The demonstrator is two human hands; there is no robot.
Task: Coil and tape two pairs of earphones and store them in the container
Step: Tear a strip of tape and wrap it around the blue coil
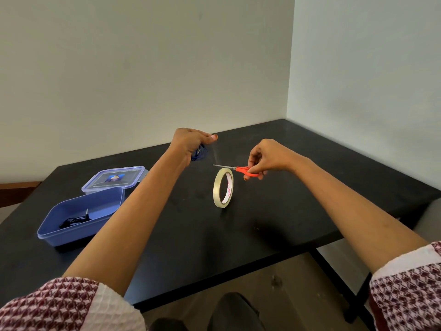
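My left hand (191,142) is raised over the black table and grips a coiled dark blue earphone cable (199,154), which is mostly hidden under the fingers. A thin strip of clear tape seems to run from its thumb down toward the tape roll (223,188), which stands on edge at the table's middle. My right hand (267,156) holds orange-handled scissors (238,168) with the blades pointing left, just above the roll. An open blue container (71,220) at the left holds a black coiled earphone (74,220).
The container's clear lid (117,179) lies just behind the container. The black table (286,211) stands in a corner, with walls behind and to the right. Its front edge runs diagonally near my forearms. A dark chair part (233,309) shows below.
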